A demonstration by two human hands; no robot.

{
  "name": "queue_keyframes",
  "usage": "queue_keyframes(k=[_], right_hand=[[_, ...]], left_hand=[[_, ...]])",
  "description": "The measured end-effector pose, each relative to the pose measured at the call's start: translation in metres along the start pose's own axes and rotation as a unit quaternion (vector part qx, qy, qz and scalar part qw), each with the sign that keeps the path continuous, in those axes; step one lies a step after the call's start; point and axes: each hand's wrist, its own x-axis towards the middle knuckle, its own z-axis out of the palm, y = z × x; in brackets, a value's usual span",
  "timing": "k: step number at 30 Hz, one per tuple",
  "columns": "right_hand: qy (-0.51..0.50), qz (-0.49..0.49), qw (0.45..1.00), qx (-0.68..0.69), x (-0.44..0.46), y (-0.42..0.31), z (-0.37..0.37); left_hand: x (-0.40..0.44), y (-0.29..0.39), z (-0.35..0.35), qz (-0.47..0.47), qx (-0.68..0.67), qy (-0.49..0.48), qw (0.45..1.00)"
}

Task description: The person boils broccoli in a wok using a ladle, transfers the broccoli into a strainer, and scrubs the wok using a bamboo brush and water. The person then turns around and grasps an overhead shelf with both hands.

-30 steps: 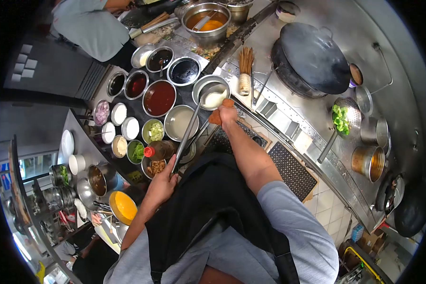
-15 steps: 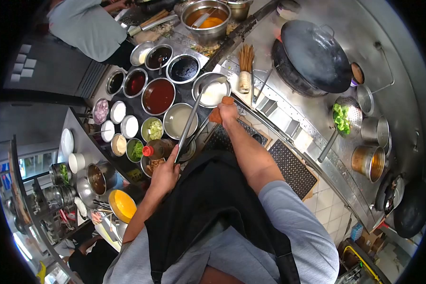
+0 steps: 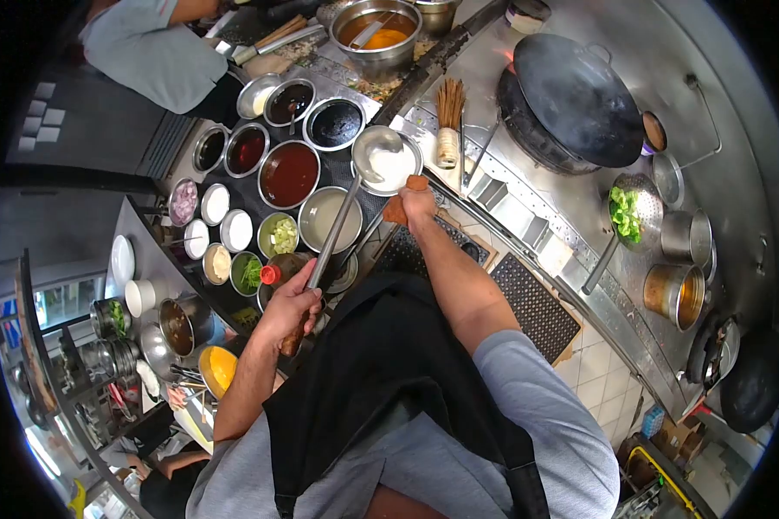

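Note:
My left hand (image 3: 292, 310) is closed around the handle of a long metal ladle (image 3: 331, 233). The ladle's round head lies over the upper left part of a steel bowl of white powder (image 3: 397, 169). Just below that bowl, my right hand (image 3: 419, 204) grips an orange-brown cloth (image 3: 395, 211). Beside the ladle stand a bowl of pale liquid (image 3: 327, 221) and a bowl of dark red sauce (image 3: 289, 176). A red-capped bottle (image 3: 271, 274) is close to my left hand, partly hidden by it.
A large black wok (image 3: 576, 104) sits tilted on the stove at right. Near it are a bamboo brush (image 3: 448, 125) and a strainer with green vegetables (image 3: 636, 208). Several bowls of sauces and seasonings fill the left counter. A co-worker in a grey shirt (image 3: 156, 56) stands at upper left.
The ladle's head has turned from edge-on to show its round face, shifting slightly left. My left hand has moved down and left along with the handle. My right hand stays put.

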Motion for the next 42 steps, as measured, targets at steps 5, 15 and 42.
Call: queue_keyframes(k=[5,15,42], right_hand=[[0.008,-0.009,1.0,-0.012,-0.001,-0.001,-0.001],[-0.02,0.01,1.0,-0.015,0.003,0.003,-0.003],[0.165,-0.118,0.979,0.032,-0.036,0.042,-0.365]], left_hand=[[-0.003,0.001,0.005,-0.007,-0.025,0.004,1.0],[0.001,-0.01,-0.002,0.01,0.001,-0.005,1.0],[-0.01,0.101,0.055,-0.033,-0.11,-0.067,0.991]])
